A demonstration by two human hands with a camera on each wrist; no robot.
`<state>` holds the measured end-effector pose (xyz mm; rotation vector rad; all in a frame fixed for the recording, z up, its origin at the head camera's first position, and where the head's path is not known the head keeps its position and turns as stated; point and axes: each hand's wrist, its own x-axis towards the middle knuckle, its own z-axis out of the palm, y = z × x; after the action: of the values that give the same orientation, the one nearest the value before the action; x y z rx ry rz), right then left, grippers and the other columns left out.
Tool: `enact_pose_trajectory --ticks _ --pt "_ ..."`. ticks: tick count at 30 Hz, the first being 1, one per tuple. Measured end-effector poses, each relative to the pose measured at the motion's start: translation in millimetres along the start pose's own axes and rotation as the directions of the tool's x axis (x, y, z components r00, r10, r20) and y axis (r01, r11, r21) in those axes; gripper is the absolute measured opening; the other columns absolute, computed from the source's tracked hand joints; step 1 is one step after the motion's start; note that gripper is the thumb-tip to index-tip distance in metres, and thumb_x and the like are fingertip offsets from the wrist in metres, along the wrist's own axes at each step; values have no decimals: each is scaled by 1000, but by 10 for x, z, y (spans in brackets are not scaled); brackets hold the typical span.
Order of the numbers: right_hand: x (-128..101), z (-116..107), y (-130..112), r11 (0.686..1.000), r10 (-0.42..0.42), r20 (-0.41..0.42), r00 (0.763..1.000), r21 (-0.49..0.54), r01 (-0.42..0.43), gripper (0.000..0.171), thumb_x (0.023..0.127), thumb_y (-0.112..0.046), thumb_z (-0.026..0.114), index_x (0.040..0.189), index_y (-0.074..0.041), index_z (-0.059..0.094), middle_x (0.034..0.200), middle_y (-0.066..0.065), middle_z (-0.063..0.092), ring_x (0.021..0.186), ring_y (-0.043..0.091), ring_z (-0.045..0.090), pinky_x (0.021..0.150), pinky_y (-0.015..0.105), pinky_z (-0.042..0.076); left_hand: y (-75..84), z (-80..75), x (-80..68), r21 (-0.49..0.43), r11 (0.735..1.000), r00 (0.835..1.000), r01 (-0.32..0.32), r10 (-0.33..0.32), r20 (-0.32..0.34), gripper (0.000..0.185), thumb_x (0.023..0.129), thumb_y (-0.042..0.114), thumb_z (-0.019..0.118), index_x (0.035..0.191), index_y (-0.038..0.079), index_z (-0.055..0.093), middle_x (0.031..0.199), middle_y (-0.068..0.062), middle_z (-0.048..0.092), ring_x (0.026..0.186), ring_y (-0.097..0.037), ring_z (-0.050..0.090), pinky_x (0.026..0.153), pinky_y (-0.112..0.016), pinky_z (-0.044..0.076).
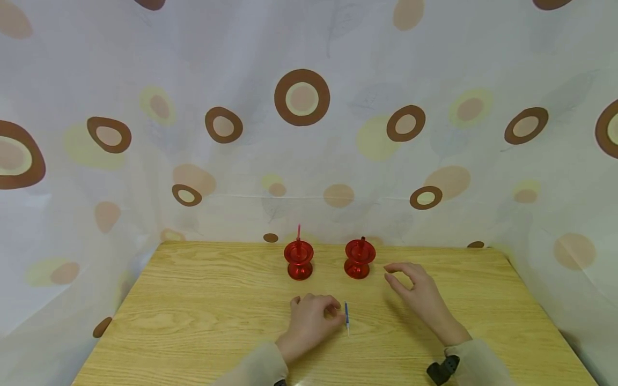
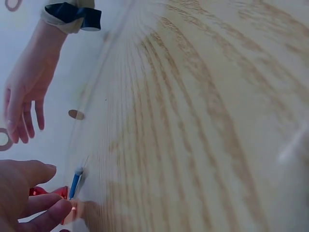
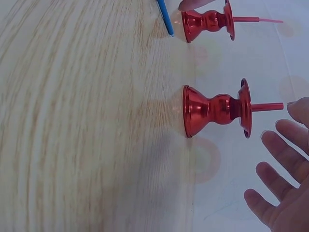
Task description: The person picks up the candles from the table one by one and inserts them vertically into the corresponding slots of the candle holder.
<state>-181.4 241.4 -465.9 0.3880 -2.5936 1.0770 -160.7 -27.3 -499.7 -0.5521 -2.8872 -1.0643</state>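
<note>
Two shiny red candle holders stand upright near the back of the table. The left candle holder (image 1: 299, 257) has a thin pink stick rising from its stem; the right candle holder (image 1: 358, 262) shows just a short red stem (image 3: 267, 107). Nearer the front, a thin blue stick (image 1: 346, 312) with a narrow white end appears to lie on the wood. My left hand (image 1: 314, 323) is beside it, fingers loosely bent, and whether a fingertip touches the stick I cannot tell. To the right of the right holder hovers my right hand (image 1: 422, 300), thumb and fingers apart, holding nothing.
The pale wooden table (image 1: 207, 311) ends at a white sheet (image 1: 251, 177) with brown and beige rounds, hanging behind and along both sides. A dark strap-mounted device (image 1: 443, 370) sits on the right wrist.
</note>
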Motion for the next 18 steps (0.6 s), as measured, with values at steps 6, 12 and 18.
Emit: enact_pose_trajectory --ticks 6,12,18 --pt "-4 -1 14 1000 -1 3 1000 8 1 21 100 -14 72 118 -5 74 115 8 74 117 36 61 98 59 48 50 13 4 58 998 1000 7 -8 19 16 86 37 83 91 23 76 74 19 60 82 -11 53 101 -77 30" --pt "-12 2 25 1000 -6 -11 1000 -11 6 19 99 -14 72 117 -8 75 114 5 75 115 32 63 96 52 49 55 60 22 80 997 1000 6 -8 29 18 86 41 83 86 25 74 70 20 56 81 -10 52 101 -80 30" --pt "5 8 52 1000 23 12 1000 17 -23 22 101 -16 71 119 -4 74 116 9 74 118 37 61 100 59 48 66 102 56 116 993 999 17 -22 35 22 86 43 83 87 25 71 68 20 52 78 -10 50 102 -79 30"
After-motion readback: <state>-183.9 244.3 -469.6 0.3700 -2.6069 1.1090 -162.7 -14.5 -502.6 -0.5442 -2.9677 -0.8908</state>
